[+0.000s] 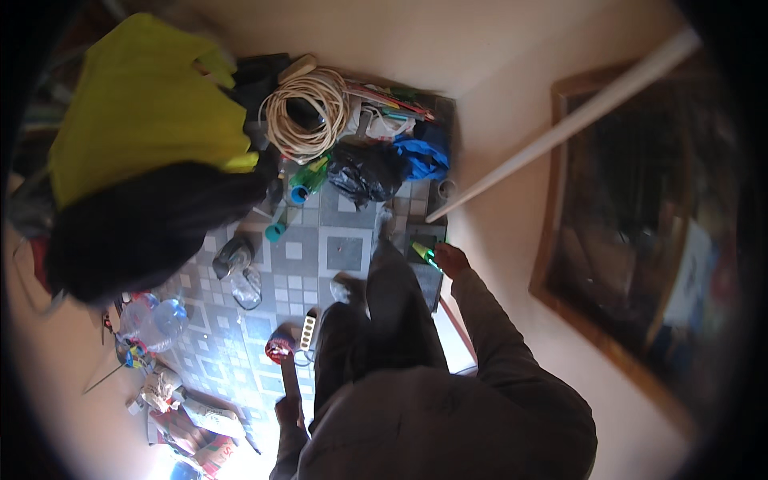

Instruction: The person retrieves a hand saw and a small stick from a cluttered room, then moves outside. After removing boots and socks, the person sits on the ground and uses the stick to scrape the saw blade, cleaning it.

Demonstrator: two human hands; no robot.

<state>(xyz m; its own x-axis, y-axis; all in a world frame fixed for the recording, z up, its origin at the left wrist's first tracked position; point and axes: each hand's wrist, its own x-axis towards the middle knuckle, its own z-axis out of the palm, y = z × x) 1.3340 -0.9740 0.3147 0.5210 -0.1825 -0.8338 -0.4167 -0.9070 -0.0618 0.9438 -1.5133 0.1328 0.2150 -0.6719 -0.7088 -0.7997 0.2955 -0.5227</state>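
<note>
Near the wall on the right, my right hand (450,260) is closed around a small bright green and yellow object (425,254) whose kind I cannot make out. My left hand (288,411) is low in the view, left of my legs. It grips the lower end of a flat brown handle-like piece (290,378), which leads up to a red rounded end (280,347); blur and glare hide its kind. Just right of that red end, a white power strip (307,330) lies on the floor with its cable.
A pale pole (560,136) slants down the right wall beside a wood-framed pane (552,224). Coiled cable (276,132), a black plastic bag (364,172) and a blue bag (422,158) lie ahead. Yellow cloth (144,104) hangs at left. Clear plastic bottles (164,324) stand below it.
</note>
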